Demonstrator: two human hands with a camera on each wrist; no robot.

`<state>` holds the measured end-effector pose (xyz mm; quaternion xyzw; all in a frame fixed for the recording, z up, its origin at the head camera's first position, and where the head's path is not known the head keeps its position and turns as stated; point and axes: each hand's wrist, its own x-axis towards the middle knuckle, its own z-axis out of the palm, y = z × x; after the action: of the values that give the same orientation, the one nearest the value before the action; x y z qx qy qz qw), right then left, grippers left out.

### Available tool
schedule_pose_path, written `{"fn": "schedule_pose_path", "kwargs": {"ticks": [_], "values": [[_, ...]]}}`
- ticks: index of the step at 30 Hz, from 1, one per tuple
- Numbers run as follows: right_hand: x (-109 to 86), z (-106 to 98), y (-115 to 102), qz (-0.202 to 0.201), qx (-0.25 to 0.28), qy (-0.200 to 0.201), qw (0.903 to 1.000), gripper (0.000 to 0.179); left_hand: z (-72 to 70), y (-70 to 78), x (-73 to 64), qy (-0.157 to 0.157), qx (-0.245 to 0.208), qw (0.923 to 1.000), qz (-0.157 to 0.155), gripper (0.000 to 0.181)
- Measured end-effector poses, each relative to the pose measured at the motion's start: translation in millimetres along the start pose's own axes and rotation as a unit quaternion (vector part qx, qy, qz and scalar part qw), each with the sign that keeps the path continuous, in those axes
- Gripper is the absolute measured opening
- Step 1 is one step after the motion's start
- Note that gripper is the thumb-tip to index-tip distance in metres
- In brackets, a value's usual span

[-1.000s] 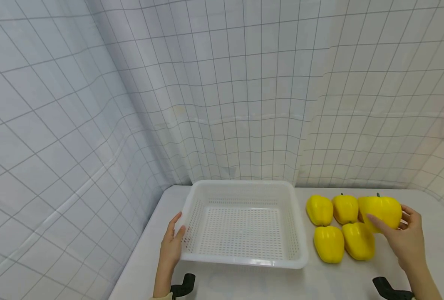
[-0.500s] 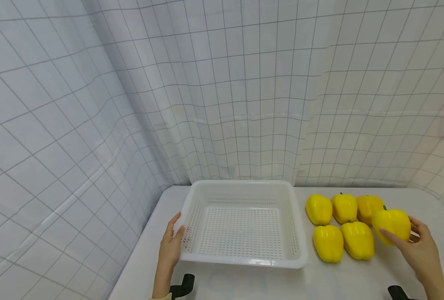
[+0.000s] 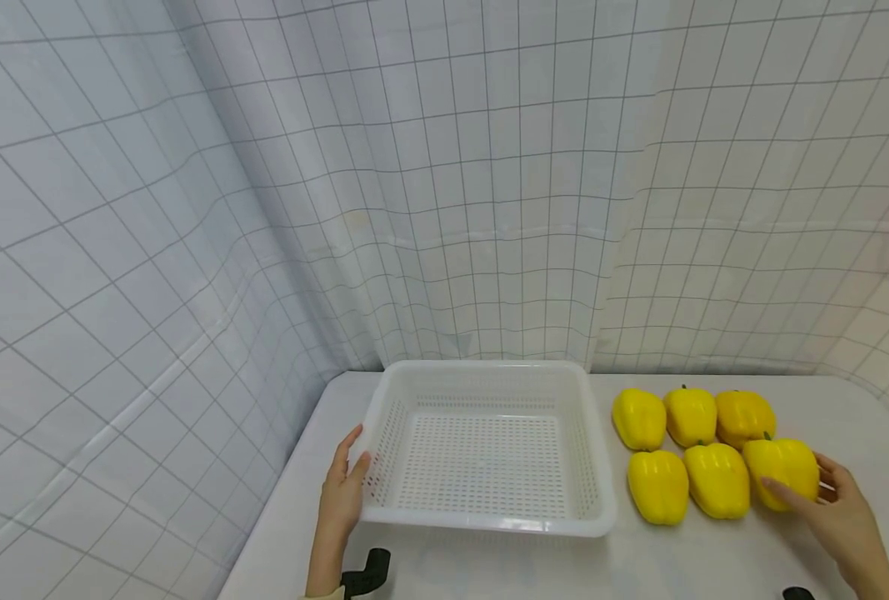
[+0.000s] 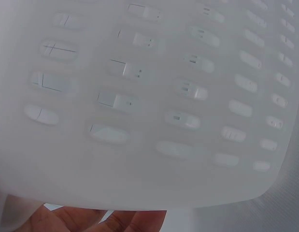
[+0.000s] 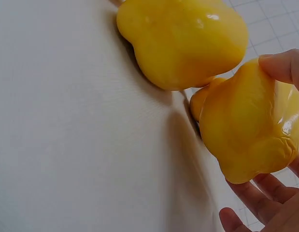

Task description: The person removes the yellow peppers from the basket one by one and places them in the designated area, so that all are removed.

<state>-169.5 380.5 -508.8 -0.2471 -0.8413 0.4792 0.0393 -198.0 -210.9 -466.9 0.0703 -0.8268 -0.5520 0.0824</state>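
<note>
My right hand [image 3: 841, 512] holds a glossy yellow bell pepper [image 3: 783, 468] at the front right of a pepper group, thumb on the near side and fingers round the far side. In the right wrist view that pepper [image 5: 246, 121] sits between thumb and fingers, its shadow falling on the table beside it. My left hand [image 3: 342, 492] grips the left rim of a white perforated plastic basket [image 3: 489, 522], thumb over the edge. The left wrist view is mostly filled by the basket's slotted side wall [image 4: 139, 169], with fingertips showing below it; nothing lies in the basket.
Several other yellow peppers [image 3: 657, 487] stand in two rows right of the basket, close beside the held one. The white table [image 3: 534, 571] ends at a grid-patterned curtain [image 3: 489, 250] behind and on the left.
My right hand has brought the pepper from over the back row toward me, then down into line with the front row, uncovering a back-row pepper. The left hand and basket stay put.
</note>
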Motion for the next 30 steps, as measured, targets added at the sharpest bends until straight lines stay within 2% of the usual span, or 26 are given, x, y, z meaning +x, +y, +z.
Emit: {"fn": "schedule_pose_path", "kwargs": {"ticks": [10, 21, 30], "values": [[1.5, 6.0, 3.3, 0.025, -0.006, 0.004, 0.9997, 0.104, 0.6, -0.5, 0.8, 0.003, 0.003, 1.0000, -0.002, 0.049], [5.3, 7.6, 13.6, 0.001, -0.023, 0.001, 0.9997, 0.105, 0.7, 0.5, -0.2, 0.005, 0.001, 1.0000, -0.002, 0.049], [13.5, 10.8, 17.6, 0.041, -0.046, -0.008, 0.9981, 0.109, 0.4, 0.2, -0.1, 0.005, 0.004, 1.0000, 0.000, 0.049]]}}
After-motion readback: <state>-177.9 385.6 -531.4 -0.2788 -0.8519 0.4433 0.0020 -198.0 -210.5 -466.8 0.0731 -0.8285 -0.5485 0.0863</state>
